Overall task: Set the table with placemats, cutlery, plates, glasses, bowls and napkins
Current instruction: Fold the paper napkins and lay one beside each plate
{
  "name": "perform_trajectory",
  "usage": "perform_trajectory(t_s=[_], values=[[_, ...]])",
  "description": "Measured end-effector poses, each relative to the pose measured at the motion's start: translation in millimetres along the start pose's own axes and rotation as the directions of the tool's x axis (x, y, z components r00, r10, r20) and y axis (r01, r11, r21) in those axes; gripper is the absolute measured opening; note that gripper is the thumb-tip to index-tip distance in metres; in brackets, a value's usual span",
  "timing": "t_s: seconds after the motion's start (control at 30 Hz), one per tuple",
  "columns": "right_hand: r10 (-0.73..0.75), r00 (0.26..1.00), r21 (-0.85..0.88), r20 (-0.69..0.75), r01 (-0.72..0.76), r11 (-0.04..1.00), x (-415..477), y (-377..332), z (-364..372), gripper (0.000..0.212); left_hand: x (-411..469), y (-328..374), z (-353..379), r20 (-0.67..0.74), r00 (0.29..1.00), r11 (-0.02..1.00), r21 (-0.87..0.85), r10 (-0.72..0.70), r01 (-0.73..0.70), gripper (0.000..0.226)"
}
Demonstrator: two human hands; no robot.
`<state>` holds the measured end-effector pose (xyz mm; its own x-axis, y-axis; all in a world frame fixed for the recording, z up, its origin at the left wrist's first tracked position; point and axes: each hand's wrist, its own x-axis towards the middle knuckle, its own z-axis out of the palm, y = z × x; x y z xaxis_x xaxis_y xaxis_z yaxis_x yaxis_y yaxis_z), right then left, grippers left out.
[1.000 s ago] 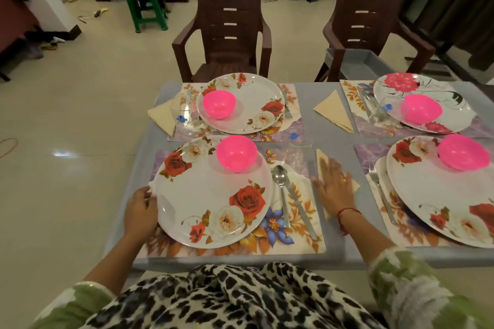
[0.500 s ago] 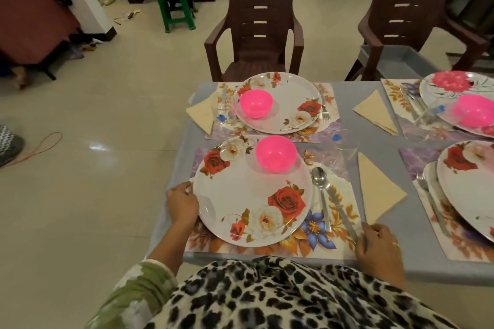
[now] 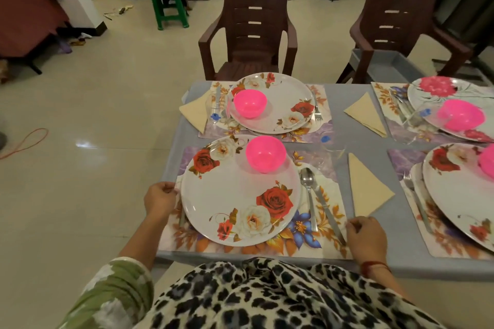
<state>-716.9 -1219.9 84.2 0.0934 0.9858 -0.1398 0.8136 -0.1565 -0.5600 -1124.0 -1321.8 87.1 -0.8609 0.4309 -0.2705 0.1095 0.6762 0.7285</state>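
On the grey table (image 3: 344, 96), the near place setting lies on a floral placemat (image 3: 280, 244). On the mat stands a rose-patterned plate (image 3: 235, 195) with a pink bowl (image 3: 265, 153) at its far rim. A spoon (image 3: 307, 181) and a knife (image 3: 324, 205) lie to the right of the plate. Beyond them stands a clear glass (image 3: 331, 147), and a folded cream napkin (image 3: 366, 189) lies beside the mat. My left hand (image 3: 160, 199) grips the mat's left edge beside the plate rim. My right hand (image 3: 366, 235) curls on the mat's right edge by the knife's handle.
Three more settings with plates, pink bowls, napkins and cutlery fill the far side (image 3: 272, 104) and the right side (image 3: 459, 184). Two brown plastic chairs (image 3: 254, 24) stand behind the table, and a grey bin (image 3: 387, 67) sits by the right chair. The table's left edge drops to tiled floor.
My right hand left the napkin, where it lay flat, and drew back to the mat's near right edge. My left hand stayed at the left edge.
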Motion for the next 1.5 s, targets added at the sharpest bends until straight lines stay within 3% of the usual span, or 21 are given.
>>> perform_trajectory(t_s=[0.13, 0.23, 0.3, 0.43, 0.5, 0.7, 0.9, 1.03, 1.13, 1.2, 1.27, 1.33, 1.5], values=[[0.016, 1.0, 0.037, 0.022, -0.017, 0.999, -2.7, 2.0, -0.8, 0.011, 1.7, -5.7, -5.8, 0.029, 0.998, 0.998, 0.024, 0.054, -0.054, 0.013], [-0.018, 0.999, 0.065, -0.028, 0.02, 0.998, -2.0, -6.9, -4.6, 0.024, 3.5, -10.2, -9.1, 0.027, 0.997, 0.997, 0.043, 0.067, -0.068, 0.013], [-0.095, 0.993, 0.135, -0.063, 0.103, 0.985, 4.9, -22.7, -8.9, 0.042, 3.6, -13.2, -9.3, 0.031, 0.998, 0.997, 0.044, 0.062, -0.064, 0.013], [-0.207, 0.975, 0.282, 0.079, 0.177, 0.943, 50.2, -61.4, -14.8, 0.094, 3.3, -15.5, -9.9, 0.046, 0.997, 0.995, 0.07, 0.061, -0.064, 0.011], [-0.246, 0.96, 0.346, 0.134, 0.187, 0.919, 71.4, -82.5, -18.9, 0.103, 3.2, -14.8, -10.4, 0.052, 0.997, 0.995, 0.083, 0.053, -0.057, 0.011], [-0.299, 0.889, 0.386, 0.347, 0.155, 0.909, 119.3, -98.5, -21.1, 0.081, 6.3, -14.7, -13.4, 0.077, 0.996, 0.994, 0.099, 0.043, -0.05, 0.01], [-0.297, 0.9, 0.393, 0.319, 0.16, 0.906, 127.6, -92.7, -10.4, 0.076, 8.6, -16.9, -14.0, 0.075, 0.996, 0.995, 0.092, 0.04, -0.047, 0.012], [-0.266, 0.896, 0.386, 0.357, 0.119, 0.915, 126.7, -85.4, -6.6, 0.087, 6.3, -14.6, -15.2, 0.088, 0.995, 0.995, 0.089, 0.042, -0.049, 0.011], [-0.187, 0.967, 0.412, 0.17, 0.103, 0.905, 102.4, -75.4, -8.3, 0.085, 0.8, -13.8, -18.7, 0.079, 0.996, 0.997, 0.055, 0.047, -0.052, 0.016], [-0.098, 0.995, 0.437, 0.027, 0.076, 0.896, 65.9, -64.8, -9.2, 0.061, -7.7, -16.4, -23.8, 0.014, 0.995, 0.994, 0.048, 0.099, -0.1, 0.021], [-0.135, 0.991, 0.356, 0.018, 0.12, 0.927, 26.3, -49.9, -3.4, 0.029, -19.4, -19.1, -30.0, -0.019, 0.99, 0.988, 0.055, 0.143, -0.142, 0.019], [-0.226, 0.97, 0.229, 0.086, 0.201, 0.952, -1.7, -34.3, 6.5, 0.014, -30.6, -23.0, -33.8, 0.038, 0.988, 0.985, 0.079, 0.15, -0.153, 0.015], [-0.293, 0.935, 0.039, 0.202, 0.291, 0.956, -21.7, -23.6, 20.0, 0.026, -50.7, -32.4, -30.2, 0.203, 0.975, 0.985, 0.126, 0.091, -0.118, 0.019]])
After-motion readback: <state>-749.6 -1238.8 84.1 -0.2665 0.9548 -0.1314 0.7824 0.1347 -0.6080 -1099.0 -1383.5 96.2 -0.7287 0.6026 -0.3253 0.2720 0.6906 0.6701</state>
